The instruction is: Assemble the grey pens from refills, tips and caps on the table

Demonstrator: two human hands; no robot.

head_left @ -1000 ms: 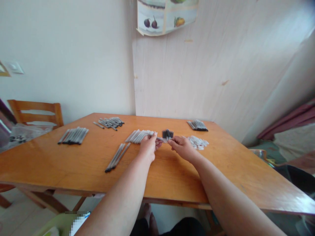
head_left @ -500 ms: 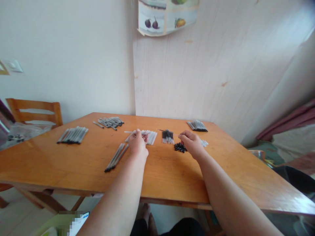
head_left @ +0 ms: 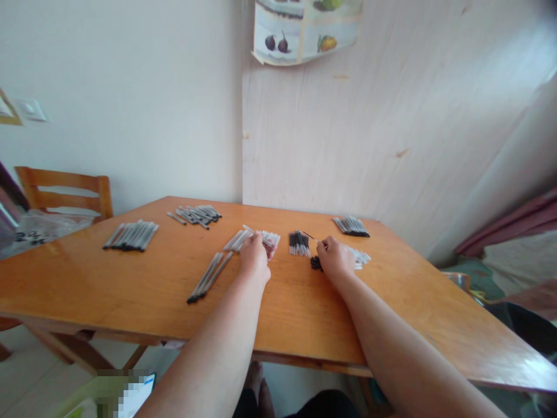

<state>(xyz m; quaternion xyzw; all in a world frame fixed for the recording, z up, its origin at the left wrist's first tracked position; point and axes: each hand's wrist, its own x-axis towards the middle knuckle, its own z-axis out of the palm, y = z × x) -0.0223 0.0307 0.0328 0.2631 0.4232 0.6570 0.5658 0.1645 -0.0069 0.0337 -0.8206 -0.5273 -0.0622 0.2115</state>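
Observation:
My left hand (head_left: 255, 258) rests with curled fingers on a row of pale pen barrels (head_left: 242, 238) near the middle of the wooden table (head_left: 130, 290), gripping one of them. My right hand (head_left: 334, 257) is closed in a pinch on a thin dark refill (head_left: 310, 235) that sticks out to the upper left. Under that hand lies a small heap of black caps (head_left: 315, 264). Between the hands stands a short bundle of black-and-white refills (head_left: 299, 243). White pieces (head_left: 361, 256) lie just right of my right hand.
Finished grey pens lie in groups: a few by my left forearm (head_left: 209, 277), a batch at the left (head_left: 130, 236), another at the back (head_left: 196, 214), one at the back right (head_left: 351, 226). A wooden chair (head_left: 65, 188) stands left; the wall is close behind.
The hands, joined over one pen a second ago, have parted. The left went back to the barrel row; the right moved over the black caps and now pinches a thin refill.

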